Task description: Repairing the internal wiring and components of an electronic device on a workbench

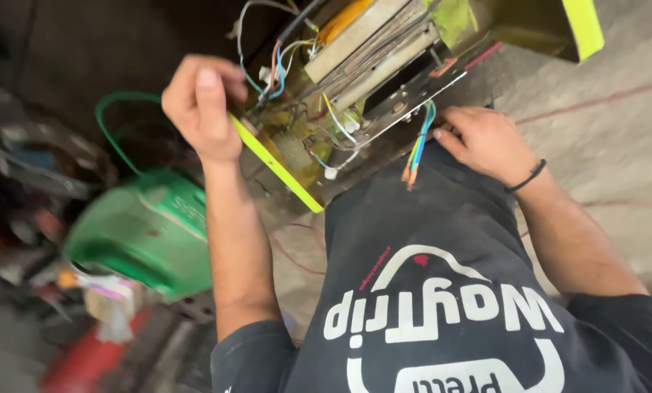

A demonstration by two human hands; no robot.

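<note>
— On the lap, what lies there?
— An opened yellow-green metal appliance casing [297, 156] with loose coloured wires [419, 142].
— And the left hand [202, 105]?
— Its fingers pinch thin wires at the casing's edge.
— The right hand [486, 142]?
— Its fingers curl against the casing's underside; what they grasp, I cannot tell. A green plastic bucket [147, 233] stands on the floor.

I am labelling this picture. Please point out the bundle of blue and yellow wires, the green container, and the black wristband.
Bundle of blue and yellow wires [419, 145]: head view, middle of the hanging strands.
Green container [147, 233]: head view, its side wall.
Black wristband [527, 177]: head view, band across the right wrist.
</note>
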